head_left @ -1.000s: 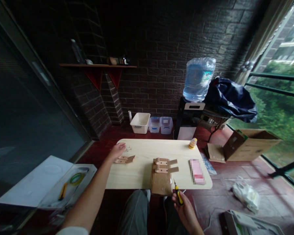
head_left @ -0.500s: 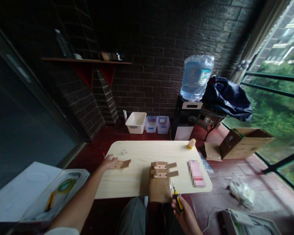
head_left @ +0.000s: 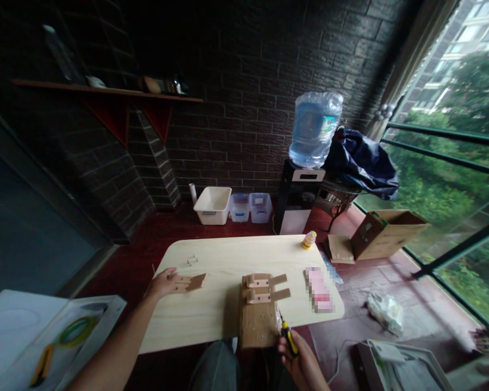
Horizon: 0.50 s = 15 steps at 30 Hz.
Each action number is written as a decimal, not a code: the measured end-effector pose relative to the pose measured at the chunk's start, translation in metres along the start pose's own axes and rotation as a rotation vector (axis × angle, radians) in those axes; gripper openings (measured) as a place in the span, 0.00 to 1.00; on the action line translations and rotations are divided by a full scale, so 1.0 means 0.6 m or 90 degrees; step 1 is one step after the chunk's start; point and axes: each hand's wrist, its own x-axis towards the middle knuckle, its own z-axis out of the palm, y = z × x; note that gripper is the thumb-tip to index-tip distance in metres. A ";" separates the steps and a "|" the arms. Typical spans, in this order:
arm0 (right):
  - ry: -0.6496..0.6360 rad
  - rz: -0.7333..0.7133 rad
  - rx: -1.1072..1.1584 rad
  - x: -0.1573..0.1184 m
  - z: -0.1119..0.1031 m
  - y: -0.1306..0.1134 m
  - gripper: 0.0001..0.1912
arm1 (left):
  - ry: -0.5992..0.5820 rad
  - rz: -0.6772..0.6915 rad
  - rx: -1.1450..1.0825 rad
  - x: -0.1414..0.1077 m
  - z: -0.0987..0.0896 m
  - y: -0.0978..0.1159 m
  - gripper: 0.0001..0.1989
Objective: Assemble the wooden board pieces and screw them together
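My right hand (head_left: pixel 300 359) is closed around a yellow-and-black screwdriver (head_left: pixel 288 336), its shaft pointing up beside the cardboard box. The flat brown cardboard box (head_left: pixel 257 326) lies at the table's near edge. On its far part sit two light wooden pieces with dark screw heads, the nearer wooden piece (head_left: pixel 264 297) below the farther one; their flat ends stick out right. At the left of the table, my left hand (head_left: pixel 165 281) has its fingers curled at the left end of a similar wooden piece (head_left: pixel 190 282). Its fingertips are partly hidden.
Several small screws (head_left: pixel 191 260) stand on the pale wooden table (head_left: pixel 220 255). A yellow-capped container (head_left: pixel 308 240) and a pink, blurred-out item (head_left: pixel 320 289) are on the right. An open white case (head_left: pixel 65 342) lies left; a water dispenser (head_left: pixel 297 201) stands behind.
The view has turned slightly to the right, so everything sits farther left. My left hand has drawn back a little with its fingers more curled. My right hand still holds the screwdriver.
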 end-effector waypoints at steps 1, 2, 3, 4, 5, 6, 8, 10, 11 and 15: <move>0.002 -0.001 0.000 -0.001 0.002 0.000 0.28 | -0.007 0.006 -0.008 0.003 0.000 -0.005 0.17; 0.003 -0.003 -0.001 -0.003 0.004 0.000 0.28 | -0.012 0.011 -0.014 0.005 0.000 -0.009 0.17; 0.003 -0.006 -0.003 -0.005 0.006 0.000 0.28 | -0.014 0.017 -0.020 0.006 -0.002 -0.011 0.17; 0.001 -0.009 -0.004 -0.008 0.007 0.000 0.28 | -0.012 0.024 -0.029 0.007 -0.005 -0.013 0.17; -0.003 -0.012 -0.006 -0.010 0.009 0.000 0.28 | -0.007 0.030 -0.044 0.006 -0.010 -0.012 0.18; -0.007 -0.014 -0.007 -0.013 0.010 0.000 0.28 | 0.001 0.034 -0.066 0.004 -0.016 -0.010 0.18; -0.013 -0.017 -0.007 -0.019 0.009 0.001 0.29 | 0.030 0.038 -0.131 -0.005 -0.033 -0.001 0.21; -0.022 -0.021 -0.004 -0.025 0.007 0.004 0.28 | 0.077 0.050 -0.203 -0.023 -0.051 0.016 0.22; -0.029 -0.022 0.000 -0.027 0.005 0.005 0.28 | 0.096 0.058 -0.232 -0.035 -0.059 0.027 0.23; -0.057 -0.024 0.020 -0.035 -0.006 0.011 0.27 | 0.168 0.045 -0.337 -0.115 -0.062 0.074 0.25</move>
